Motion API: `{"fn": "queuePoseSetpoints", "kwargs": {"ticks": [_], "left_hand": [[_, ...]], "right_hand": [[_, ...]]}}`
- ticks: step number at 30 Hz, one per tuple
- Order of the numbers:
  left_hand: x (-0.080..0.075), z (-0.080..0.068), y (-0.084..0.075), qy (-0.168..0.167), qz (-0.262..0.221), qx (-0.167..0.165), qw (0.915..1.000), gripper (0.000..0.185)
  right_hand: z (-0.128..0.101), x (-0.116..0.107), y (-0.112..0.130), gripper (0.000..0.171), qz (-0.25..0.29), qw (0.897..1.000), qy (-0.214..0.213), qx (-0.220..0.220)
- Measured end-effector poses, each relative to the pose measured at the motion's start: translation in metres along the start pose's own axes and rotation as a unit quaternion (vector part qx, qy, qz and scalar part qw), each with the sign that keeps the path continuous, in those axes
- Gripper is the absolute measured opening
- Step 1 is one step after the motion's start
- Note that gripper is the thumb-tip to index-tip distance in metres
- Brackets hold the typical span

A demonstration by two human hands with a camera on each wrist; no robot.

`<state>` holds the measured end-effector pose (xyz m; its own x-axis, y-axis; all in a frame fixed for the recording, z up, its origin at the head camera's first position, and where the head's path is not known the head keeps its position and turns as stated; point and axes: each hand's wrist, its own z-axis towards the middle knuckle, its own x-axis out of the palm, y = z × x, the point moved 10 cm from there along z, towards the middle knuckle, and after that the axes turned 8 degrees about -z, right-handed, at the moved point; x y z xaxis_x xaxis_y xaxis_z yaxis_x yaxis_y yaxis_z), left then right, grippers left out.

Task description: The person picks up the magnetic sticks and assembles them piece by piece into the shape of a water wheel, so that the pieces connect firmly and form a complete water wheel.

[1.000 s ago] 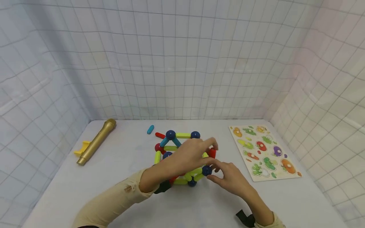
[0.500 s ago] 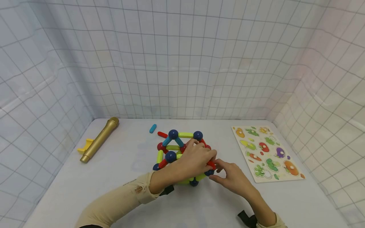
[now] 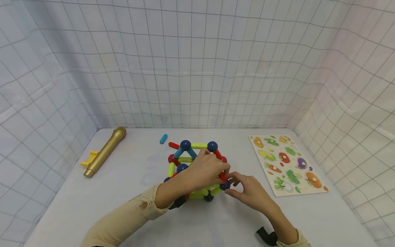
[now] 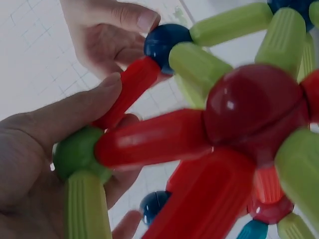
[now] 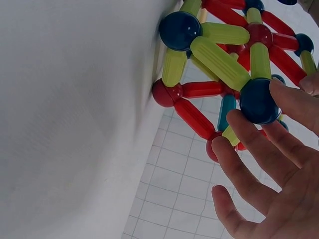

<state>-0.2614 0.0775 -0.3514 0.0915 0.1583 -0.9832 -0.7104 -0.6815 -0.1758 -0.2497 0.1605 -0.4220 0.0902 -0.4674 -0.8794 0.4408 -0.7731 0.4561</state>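
A frame of coloured rods and balls (image 3: 185, 159) stands mid-table. My left hand (image 3: 219, 172) reaches over it and grips a red rod (image 3: 222, 177); in the left wrist view the thumb (image 4: 84, 102) lies along that red rod (image 4: 130, 85), which runs from a green ball (image 4: 76, 152) to a dark blue ball (image 4: 167, 40). My right hand (image 3: 232, 187) pinches that dark blue ball (image 3: 225, 185) at the frame's near right corner. In the right wrist view its fingertips (image 5: 249, 129) touch the blue ball (image 5: 259, 102).
A gold tube toy (image 3: 105, 151) on a yellow stand (image 3: 88, 158) lies at the left. A loose blue rod (image 3: 163, 138) and red rod (image 3: 173, 145) lie behind the frame. A vegetable puzzle board (image 3: 287, 164) is at the right. Gridded cloth walls enclose the table.
My left hand has come down and inward with the red rod, whose lower end now meets the dark blue ball. The right hand has stayed at that ball.
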Motion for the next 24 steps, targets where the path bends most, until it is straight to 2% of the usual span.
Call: {"fn": "queuePoseSetpoints", "kwargs": {"ticks": [5,8,15,20,24], "left_hand": [[0.003,-0.001,0.0,0.026,-0.048,0.012,0.9984,0.023],[0.003,-0.001,0.0,0.04,-0.077,0.009,0.9962,0.025],[0.0,-0.003,0.004,0.051,-0.096,-0.012,0.994,0.024],[0.001,-0.005,0.003,0.058,-0.097,-0.01,0.9935,0.025],[-0.005,-0.011,0.005,0.038,-0.099,-0.004,0.9943,0.028]], "right_hand": [[0.0,0.0,-0.001,0.036,-0.005,1.0,-0.002,0.003],[0.0,0.001,0.0,0.036,-0.004,1.0,-0.004,0.003],[0.001,0.003,0.002,0.034,-0.004,1.0,0.0,0.0],[0.002,0.002,0.001,0.034,-0.009,1.0,-0.001,0.003],[0.0,0.002,-0.001,0.035,-0.011,1.0,0.002,0.009]]}}
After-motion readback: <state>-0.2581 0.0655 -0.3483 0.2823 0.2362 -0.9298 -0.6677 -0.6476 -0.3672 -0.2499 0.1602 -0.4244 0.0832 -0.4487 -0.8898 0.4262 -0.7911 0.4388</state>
